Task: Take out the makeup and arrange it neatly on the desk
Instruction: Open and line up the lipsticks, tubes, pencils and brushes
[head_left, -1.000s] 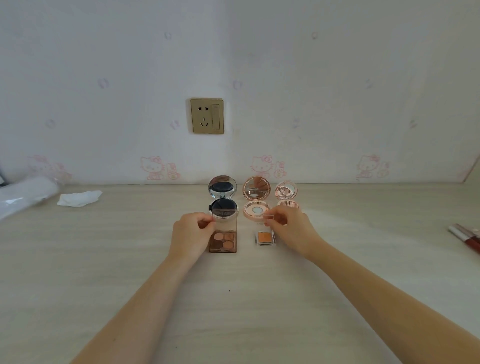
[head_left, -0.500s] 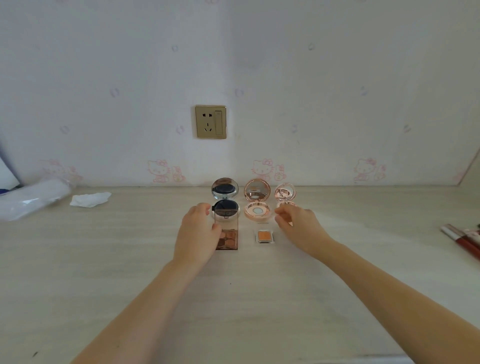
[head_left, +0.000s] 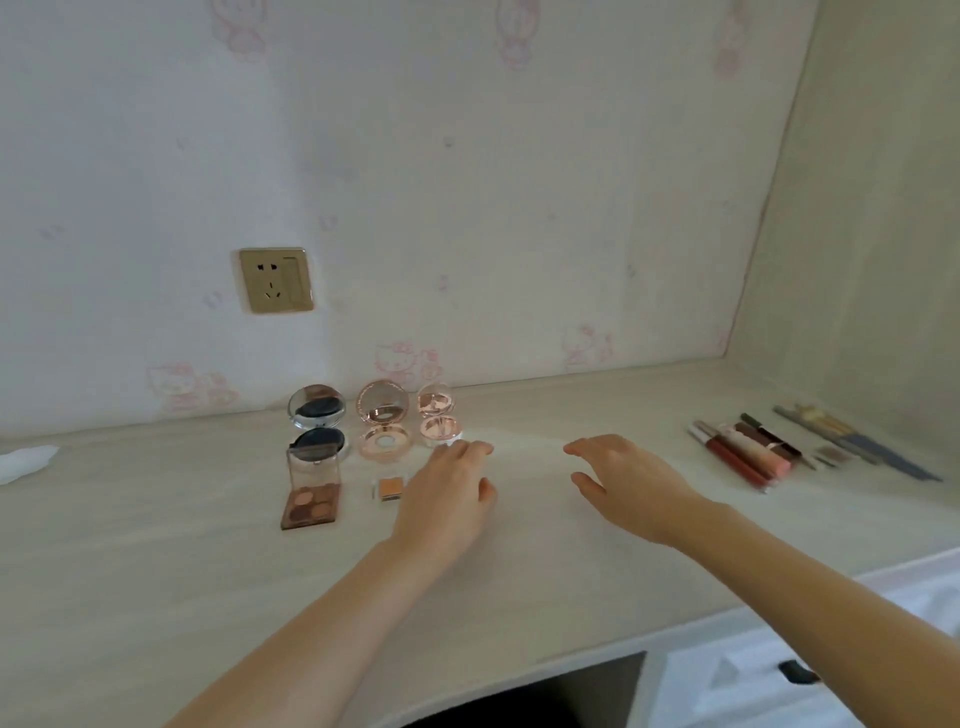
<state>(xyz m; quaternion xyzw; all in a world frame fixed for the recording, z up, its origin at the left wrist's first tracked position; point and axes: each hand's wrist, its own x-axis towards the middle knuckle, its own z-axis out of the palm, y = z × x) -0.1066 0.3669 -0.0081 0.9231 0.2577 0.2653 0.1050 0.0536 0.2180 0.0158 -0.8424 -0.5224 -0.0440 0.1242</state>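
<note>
A bedroom — cartoon-cat wallpaper (head_left: 400, 358), desk (head_left: 156, 571) of makeup.

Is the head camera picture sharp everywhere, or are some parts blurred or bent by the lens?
Head view: the lip gloss tubes and pencils at the right are smeared by motion blur; both hands, left hand and right hand, look soft; the open compacts stay fairly clear; wide-angle distortion curves the desk edge; lighting is soft, without hard shadows.

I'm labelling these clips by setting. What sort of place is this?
Probably a bedroom desk at home: cartoon-cat wallpaper, a wall socket, and a pale wood-grain desk with open compacts.
</note>
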